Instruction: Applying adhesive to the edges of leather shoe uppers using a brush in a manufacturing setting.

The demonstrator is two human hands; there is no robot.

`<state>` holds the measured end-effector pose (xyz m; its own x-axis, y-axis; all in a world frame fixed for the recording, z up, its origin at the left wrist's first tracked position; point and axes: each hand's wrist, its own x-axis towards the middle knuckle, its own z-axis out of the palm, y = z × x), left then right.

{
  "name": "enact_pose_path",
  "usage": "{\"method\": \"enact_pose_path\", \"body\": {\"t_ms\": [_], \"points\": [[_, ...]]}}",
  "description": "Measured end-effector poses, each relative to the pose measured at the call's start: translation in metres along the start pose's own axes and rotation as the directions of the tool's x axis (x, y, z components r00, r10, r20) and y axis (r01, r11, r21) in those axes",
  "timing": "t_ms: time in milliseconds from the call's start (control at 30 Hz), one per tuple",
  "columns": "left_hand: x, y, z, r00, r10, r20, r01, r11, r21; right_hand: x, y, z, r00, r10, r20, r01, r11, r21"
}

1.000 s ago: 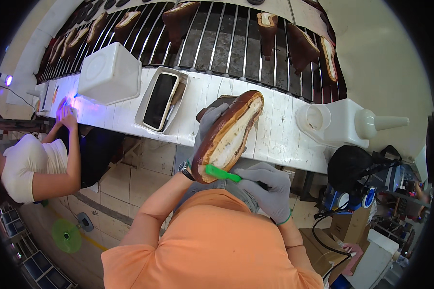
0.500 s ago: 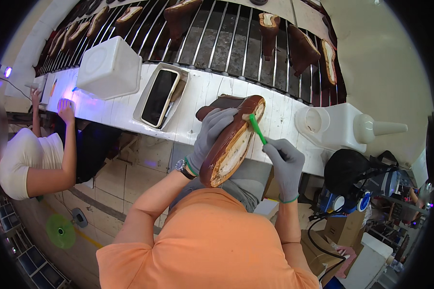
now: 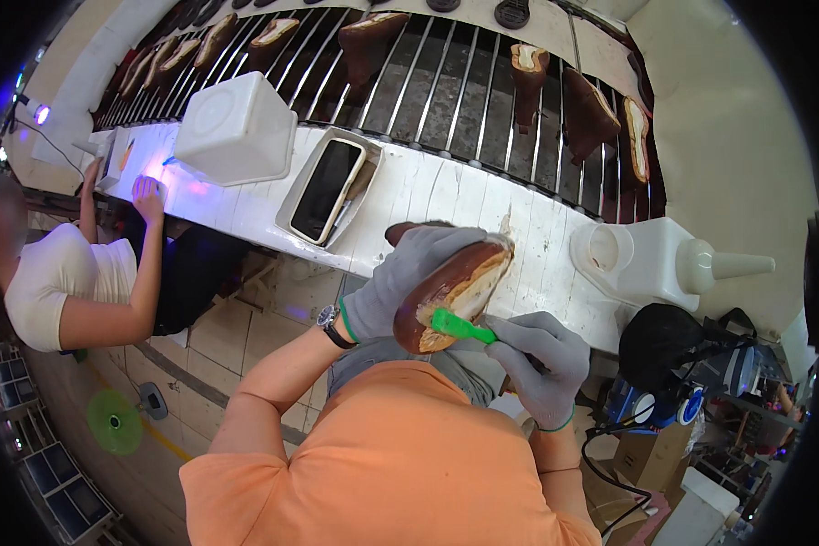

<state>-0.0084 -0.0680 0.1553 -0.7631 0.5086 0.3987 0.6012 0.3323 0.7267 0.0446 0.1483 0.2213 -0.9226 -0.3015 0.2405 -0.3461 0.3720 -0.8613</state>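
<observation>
My left hand (image 3: 400, 278), in a grey glove, holds a brown shoe sole (image 3: 455, 287) with a pale inner face, tilted above the front edge of the white workbench (image 3: 446, 196). A green-handled tool (image 3: 462, 326) is gripped in my gloved right hand (image 3: 539, 357), and its tip touches the sole's lower end. A watch (image 3: 330, 325) sits on my left wrist.
A conveyor of metal bars (image 3: 446, 82) carries several brown soles behind the bench. On the bench stand a white square tub (image 3: 237, 127), a shallow tray with a dark pad (image 3: 326, 189) and a white dispenser with a cone nozzle (image 3: 664, 264). Another person (image 3: 73, 273) works at the left.
The green tool has gone from the sole's upper side down to its lower end. The sole has tilted and dropped slightly toward me.
</observation>
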Motion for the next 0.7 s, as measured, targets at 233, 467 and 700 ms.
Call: {"method": "enact_pose_path", "body": {"t_ms": [233, 467, 700], "points": [[0.011, -0.005, -0.015, 0.966, -0.119, 0.231, 0.230, 0.806, -0.545, 0.020, -0.004, -0.011, 0.982, -0.185, -0.035, 0.175, 0.965, -0.193], [0.056, -0.037, -0.042, 0.848, 0.069, 0.526, 0.240, 0.834, -0.497, 0.052, -0.008, -0.028, 0.928, -0.361, -0.092, 0.272, 0.825, -0.496], [0.097, -0.064, -0.049, 0.659, 0.100, 0.746, 0.394, 0.799, -0.455, 0.081, -0.016, -0.052, 0.915, -0.404, 0.000, 0.287, 0.649, -0.705]]}}
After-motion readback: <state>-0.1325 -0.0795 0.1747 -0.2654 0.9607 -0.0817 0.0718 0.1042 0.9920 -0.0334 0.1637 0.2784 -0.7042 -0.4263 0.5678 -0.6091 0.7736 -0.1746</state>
